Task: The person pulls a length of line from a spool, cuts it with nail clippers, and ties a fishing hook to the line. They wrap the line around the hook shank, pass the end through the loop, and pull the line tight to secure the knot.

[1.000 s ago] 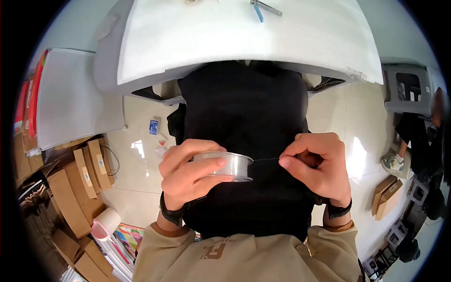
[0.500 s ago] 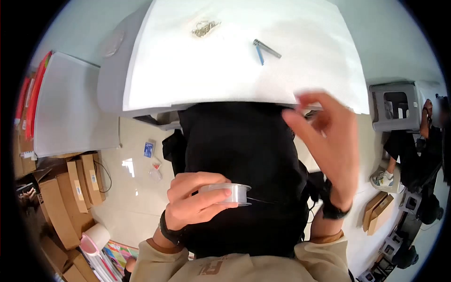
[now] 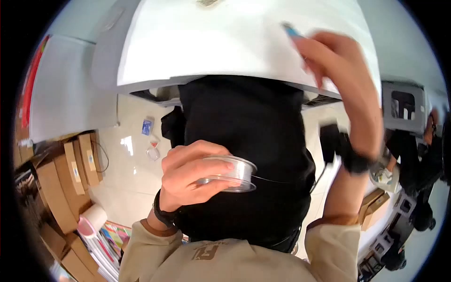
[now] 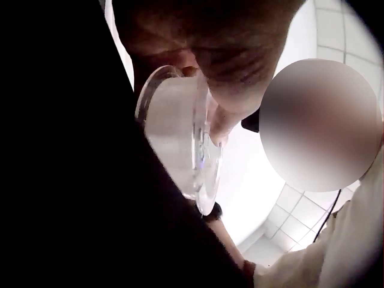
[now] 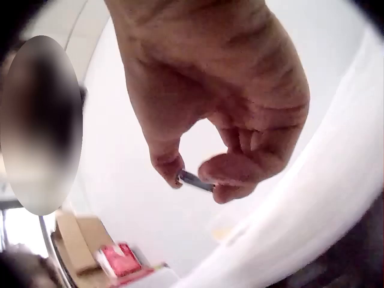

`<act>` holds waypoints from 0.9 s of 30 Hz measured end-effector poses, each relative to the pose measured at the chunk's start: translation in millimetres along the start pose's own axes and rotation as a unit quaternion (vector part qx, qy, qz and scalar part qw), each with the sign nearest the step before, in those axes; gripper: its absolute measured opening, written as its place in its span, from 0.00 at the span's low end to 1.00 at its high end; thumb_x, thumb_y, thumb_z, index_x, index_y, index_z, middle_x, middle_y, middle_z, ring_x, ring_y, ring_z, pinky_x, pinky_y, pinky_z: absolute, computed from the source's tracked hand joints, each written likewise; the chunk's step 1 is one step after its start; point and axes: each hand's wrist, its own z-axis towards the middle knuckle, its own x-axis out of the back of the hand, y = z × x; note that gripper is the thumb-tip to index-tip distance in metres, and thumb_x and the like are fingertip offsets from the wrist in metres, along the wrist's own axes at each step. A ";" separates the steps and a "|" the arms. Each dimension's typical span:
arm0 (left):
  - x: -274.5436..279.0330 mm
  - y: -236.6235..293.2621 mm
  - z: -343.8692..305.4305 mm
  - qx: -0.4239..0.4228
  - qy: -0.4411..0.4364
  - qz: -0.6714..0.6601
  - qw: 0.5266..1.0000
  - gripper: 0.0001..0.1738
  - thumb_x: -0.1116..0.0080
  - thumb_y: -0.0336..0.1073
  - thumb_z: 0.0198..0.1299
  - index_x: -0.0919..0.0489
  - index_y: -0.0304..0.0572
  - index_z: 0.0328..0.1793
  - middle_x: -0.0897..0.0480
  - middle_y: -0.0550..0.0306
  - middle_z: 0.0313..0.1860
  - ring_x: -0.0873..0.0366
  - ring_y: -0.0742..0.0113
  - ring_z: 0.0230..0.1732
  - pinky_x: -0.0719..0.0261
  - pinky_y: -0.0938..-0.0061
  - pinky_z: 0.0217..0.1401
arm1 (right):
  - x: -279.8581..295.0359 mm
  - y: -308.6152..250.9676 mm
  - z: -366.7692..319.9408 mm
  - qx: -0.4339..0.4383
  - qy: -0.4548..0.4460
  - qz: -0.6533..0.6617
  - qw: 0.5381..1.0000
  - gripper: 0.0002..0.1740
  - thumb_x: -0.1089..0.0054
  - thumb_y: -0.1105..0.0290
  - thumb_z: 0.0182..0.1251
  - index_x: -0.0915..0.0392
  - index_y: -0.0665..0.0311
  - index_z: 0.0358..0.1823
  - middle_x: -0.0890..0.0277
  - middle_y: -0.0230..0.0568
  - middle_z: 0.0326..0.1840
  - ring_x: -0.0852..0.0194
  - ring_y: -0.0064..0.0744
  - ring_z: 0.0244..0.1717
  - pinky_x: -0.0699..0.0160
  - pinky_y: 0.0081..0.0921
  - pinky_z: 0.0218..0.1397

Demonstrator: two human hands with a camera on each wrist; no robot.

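My left hand [image 3: 190, 174] grips a clear plastic spool [image 3: 242, 171] of thin transparent line above the black cloth over the lap. From the spool a loose strand [image 3: 277, 181] trails to the right. In the left wrist view the spool [image 4: 174, 126] sits under the palm, a fingertip against its flange. Over the right part of the white table, my right hand [image 3: 336, 54] is blurred and pinches a nail clipper [image 3: 290, 30] with a blue part. The right wrist view shows the clipper [image 5: 195, 181] held between thumb and fingers.
On the white tabletop [image 3: 206, 51], a small heap of tiny pieces [image 3: 206, 2] lies at the far edge. A grey stool [image 3: 404, 105] stands at right, cardboard boxes [image 3: 66, 188] at left. A blue packet [image 3: 147, 126] lies on the floor.
My right hand has let go of the strand, reached forward over the table and picked up the nail clipper. My left hand keeps holding the spool over the lap.
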 end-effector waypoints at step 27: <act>-3.6 34.1 1.3 -0.090 0.016 -0.086 0.992 0.21 0.25 0.32 0.38 0.25 0.43 0.38 0.23 0.43 0.34 0.22 0.62 0.20 0.19 0.76 0.19 | -69.7 38.3 -176.9 0.032 -0.164 0.490 0.855 0.27 0.22 0.74 0.38 0.23 0.78 0.41 0.22 0.47 0.31 0.24 0.25 0.26 0.25 0.16 0.31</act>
